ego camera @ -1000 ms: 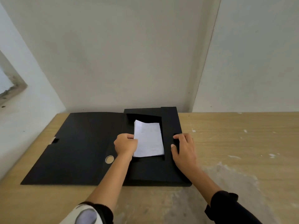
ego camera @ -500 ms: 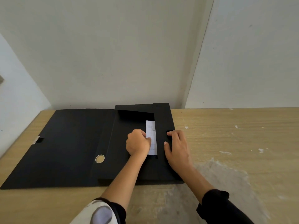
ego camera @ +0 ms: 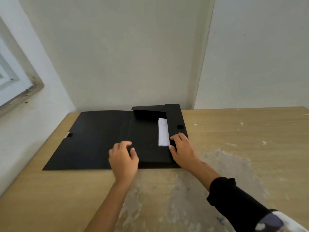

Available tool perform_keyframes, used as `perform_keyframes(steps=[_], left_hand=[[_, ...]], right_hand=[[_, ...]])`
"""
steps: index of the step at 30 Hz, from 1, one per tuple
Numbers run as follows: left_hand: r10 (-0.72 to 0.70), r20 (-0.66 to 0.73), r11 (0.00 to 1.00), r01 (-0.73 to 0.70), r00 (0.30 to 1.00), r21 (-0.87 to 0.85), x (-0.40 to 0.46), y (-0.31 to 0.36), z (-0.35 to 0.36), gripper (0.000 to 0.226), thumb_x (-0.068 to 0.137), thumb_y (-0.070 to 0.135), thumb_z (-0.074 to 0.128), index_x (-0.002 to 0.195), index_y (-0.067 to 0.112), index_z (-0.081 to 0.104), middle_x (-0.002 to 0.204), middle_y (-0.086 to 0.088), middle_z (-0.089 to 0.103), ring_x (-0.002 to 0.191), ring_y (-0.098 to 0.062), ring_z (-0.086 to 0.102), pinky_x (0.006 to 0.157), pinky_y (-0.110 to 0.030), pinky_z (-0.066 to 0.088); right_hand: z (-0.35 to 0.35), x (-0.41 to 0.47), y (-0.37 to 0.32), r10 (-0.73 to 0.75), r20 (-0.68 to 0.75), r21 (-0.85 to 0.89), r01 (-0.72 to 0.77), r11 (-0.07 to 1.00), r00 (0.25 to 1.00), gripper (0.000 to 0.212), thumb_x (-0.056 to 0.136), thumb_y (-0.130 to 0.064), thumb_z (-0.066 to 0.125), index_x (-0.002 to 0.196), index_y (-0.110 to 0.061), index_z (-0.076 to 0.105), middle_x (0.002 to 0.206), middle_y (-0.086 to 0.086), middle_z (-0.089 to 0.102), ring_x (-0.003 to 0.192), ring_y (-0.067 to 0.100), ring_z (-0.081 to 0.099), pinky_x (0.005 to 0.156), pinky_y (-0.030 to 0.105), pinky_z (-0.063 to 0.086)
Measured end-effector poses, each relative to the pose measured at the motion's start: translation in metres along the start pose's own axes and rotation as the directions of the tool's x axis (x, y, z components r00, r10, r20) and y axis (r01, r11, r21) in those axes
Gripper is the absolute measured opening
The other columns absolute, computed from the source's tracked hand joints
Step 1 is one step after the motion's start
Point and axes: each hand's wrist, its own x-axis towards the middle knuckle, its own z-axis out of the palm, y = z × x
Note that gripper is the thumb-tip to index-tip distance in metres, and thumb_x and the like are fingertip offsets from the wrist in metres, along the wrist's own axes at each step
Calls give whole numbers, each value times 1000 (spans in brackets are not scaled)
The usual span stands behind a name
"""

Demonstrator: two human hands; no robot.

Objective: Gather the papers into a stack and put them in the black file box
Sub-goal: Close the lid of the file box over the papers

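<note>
The black file box (ego camera: 93, 139) lies open on the wooden table, its lid spread flat to the left. Inside the tray, a black inner flap (ego camera: 145, 141) covers most of the white papers (ego camera: 163, 132); only a narrow strip of them shows. My left hand (ego camera: 123, 158) hovers over the box's spine near the front edge, fingers curved and apart, holding nothing. My right hand (ego camera: 182, 148) rests on the box's right side flap (ego camera: 175, 121), fingers spread on top and thumb at the flap's inner edge beside the papers.
The wooden table (ego camera: 242, 139) has pale paint smears at the front and right. Walls stand close behind the box, and a window ledge (ego camera: 21, 96) runs along the left.
My left hand has drawn the inner flap across the papers, let go, and moved left to the spine. Only a strip of paper still shows. My right hand has stayed on the side flap.
</note>
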Motion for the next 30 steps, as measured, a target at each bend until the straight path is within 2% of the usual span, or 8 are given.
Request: perform_keyframes(steps=[2, 5, 8, 12, 17, 20, 25, 30], left_hand=[[-292, -15, 956, 292, 956, 21, -14, -12, -5, 38, 77, 23, 68, 112, 12, 55, 124, -16, 50, 112, -38, 43, 88, -47, 40], [-653, 27, 740, 645, 757, -192, -15, -21, -7, 87, 62, 34, 81, 130, 7, 34, 138, -21, 33, 125, -39, 32, 102, -49, 36], [-714, 54, 593, 644, 698, -483, -7, -25, -4, 113, 52, 17, 89, 140, 6, 18, 143, -21, 32, 131, -36, 36, 107, -49, 36], [-758, 98, 380, 558, 645, -738, -7, -27, -3, 92, 63, 1, 80, 137, 7, 26, 134, -16, 48, 119, -30, 53, 96, -35, 45], [-663, -117, 573, 400, 740, -715, -8, -27, -11, 40, 85, 5, 59, 122, 5, 45, 104, -15, 60, 94, -28, 61, 83, -32, 49], [-543, -168, 701, 333, 823, -631, -11, -26, -16, 22, 89, -1, 51, 110, 2, 49, 109, -20, 60, 100, -29, 61, 80, -28, 46], [-182, -204, 886, 71, 962, -458, -22, -24, -21, 30, 85, -9, 51, 113, 2, 53, 110, -20, 65, 106, -22, 61, 84, -26, 47], [150, -136, 947, -182, 979, -265, -23, -32, -23, 40, 84, -9, 49, 118, 7, 61, 106, -12, 71, 89, -13, 64, 77, -21, 50]], right_hand=[[5, -12, -3, 17, 9, -27, -17, 999, 1000, 42, 96, -27, 40, 134, -11, 39, 143, 9, 41, 137, 25, 31, 115, 40, 28], [10, -23, -5, 44, 20, -83, -42, 996, 999, 47, 98, -32, 30, 142, -16, 29, 153, 2, 28, 145, 20, 11, 119, 42, 10], [11, -28, -2, 34, 1, -60, -34, 998, 999, 46, 98, -29, 28, 142, -17, 29, 153, 1, 29, 145, 18, 13, 119, 39, 8], [8, -26, 4, 18, -20, 35, -17, 999, 1000, 42, 96, -14, 33, 138, -12, 37, 148, 5, 39, 142, 20, 23, 118, 36, 11], [-1, -26, 6, 32, 7, 148, -33, 988, 999, 39, 94, -11, 43, 133, -9, 44, 142, 9, 46, 140, 23, 29, 118, 38, 16], [-4, -26, 8, 37, 21, 176, -40, 984, 999, 39, 93, -13, 48, 132, -11, 47, 141, 7, 48, 139, 22, 31, 118, 42, 21], [-12, -26, 8, 86, 17, 316, -87, 945, 996, 35, 89, -9, 56, 124, -13, 56, 137, 7, 52, 137, 21, 35, 112, 37, 28], [-30, -20, 11, 257, 58, 629, -236, 741, 965, 27, 94, -16, 47, 118, -17, 59, 128, 5, 58, 123, 23, 49, 102, 36, 39]])
